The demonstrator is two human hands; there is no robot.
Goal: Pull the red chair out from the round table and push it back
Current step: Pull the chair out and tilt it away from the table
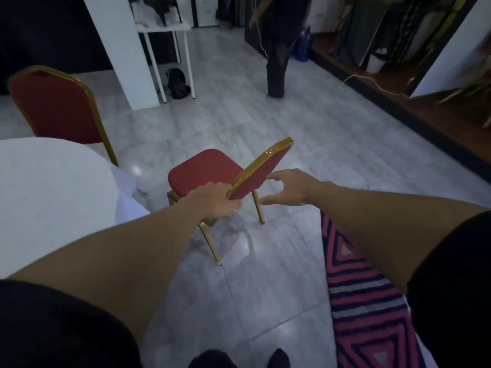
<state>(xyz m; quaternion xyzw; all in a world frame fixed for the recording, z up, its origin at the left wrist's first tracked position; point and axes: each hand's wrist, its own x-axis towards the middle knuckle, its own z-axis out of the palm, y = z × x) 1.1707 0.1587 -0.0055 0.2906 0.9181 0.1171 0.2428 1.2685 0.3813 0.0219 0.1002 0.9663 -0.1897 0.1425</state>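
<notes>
A red chair (204, 171) with a gold metal frame stands on the grey floor, a short way right of the round table (47, 197) with its white cloth. Its seat faces the table and its backrest is toward me. My left hand (215, 201) is closed around the near corner of the backrest. My right hand (289, 187) hovers just right of the backrest with fingers spread, touching nothing that I can see.
A second red chair (57, 107) stands at the table's far side. A patterned pink and dark rug (369, 301) lies at the right. Ahead are a white pillar (122, 51), a small white table (170, 35), a black bag (177, 83) and a standing person (277, 49).
</notes>
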